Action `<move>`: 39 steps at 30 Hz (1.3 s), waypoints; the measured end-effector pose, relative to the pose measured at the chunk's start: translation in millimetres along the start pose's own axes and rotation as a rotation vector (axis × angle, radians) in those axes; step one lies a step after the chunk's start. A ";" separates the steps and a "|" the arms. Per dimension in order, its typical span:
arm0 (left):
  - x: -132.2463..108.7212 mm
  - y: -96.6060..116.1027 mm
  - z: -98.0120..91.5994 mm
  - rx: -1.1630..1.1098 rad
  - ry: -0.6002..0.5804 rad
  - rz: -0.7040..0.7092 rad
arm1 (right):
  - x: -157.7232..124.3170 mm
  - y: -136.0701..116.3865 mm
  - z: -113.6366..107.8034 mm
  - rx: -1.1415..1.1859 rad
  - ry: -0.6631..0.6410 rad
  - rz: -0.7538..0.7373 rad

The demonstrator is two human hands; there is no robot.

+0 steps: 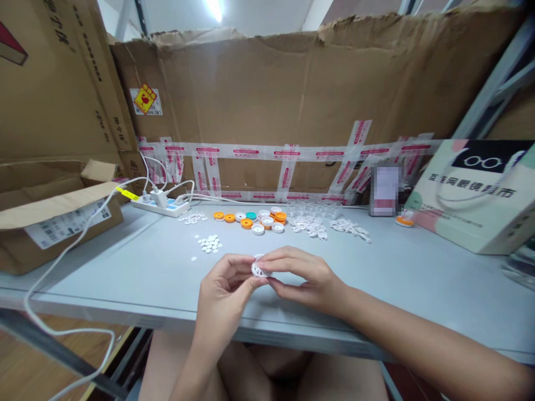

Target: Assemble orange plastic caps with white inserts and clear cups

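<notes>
"Head view, and there you were at the grey table point(376, 289), both hands busy! Your left hand point(219, 295) pinched the white round piece point(261, 272) between thumb and fingers; your right hand point(309, 275) had its fingertips on it from the right, thumb tucked by the near edge."

"And where was it exactly?"

"Right between your fingertips, over the near middle of the table. Whether it touched the surface, I couldn't tell."

"So what did good handling call for?"

"In my judgement, your left grip needed to stay light and level on the rim while your right fingertips spread their pressure evenly. Push on one side only, and you risked tipping it or bending those thin bars."

"Tell us how it looked!"

"Small, white, circular, with an openwork face turned towards you: slim ribs, dark gaps, a plain rim. Your fingers hid part of it, so the far side was anyone's guess."

"And beyond your hands?"

"White discs point(209, 243) to the far left, orange, white and teal round cases point(246, 224) straight ahead, and a heap of white openwork parts point(310, 227) to the far right!"
</notes>
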State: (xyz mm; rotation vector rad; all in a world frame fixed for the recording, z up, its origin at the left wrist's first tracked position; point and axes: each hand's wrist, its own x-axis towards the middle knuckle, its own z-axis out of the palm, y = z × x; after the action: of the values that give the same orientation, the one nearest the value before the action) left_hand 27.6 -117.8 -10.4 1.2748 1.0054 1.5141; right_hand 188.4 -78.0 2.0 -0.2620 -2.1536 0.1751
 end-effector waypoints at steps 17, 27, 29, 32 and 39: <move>-0.1 -0.6 -3.7 -0.017 -0.119 -0.019 | -3.9 2.5 2.1 -0.115 0.063 -0.063; -0.3 -0.3 -2.3 -0.016 -0.130 -0.039 | -5.4 2.2 3.0 -0.321 0.053 -0.226; -0.1 -0.4 -2.6 -0.011 -0.131 -0.039 | -6.0 2.5 2.7 -0.326 0.036 -0.247; 0.3 -0.9 -2.9 0.001 -0.138 -0.035 | -6.0 2.3 2.6 -0.306 0.040 -0.238; -0.5 -0.8 -3.1 -0.028 -0.139 0.002 | -3.2 0.3 1.4 -0.078 0.056 -0.045</move>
State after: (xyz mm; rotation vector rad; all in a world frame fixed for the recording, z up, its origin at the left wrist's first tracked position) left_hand 24.7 -118.2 -11.7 1.3425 0.8903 1.4152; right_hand 189.0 -78.5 -1.4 -0.2598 -2.1112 0.0578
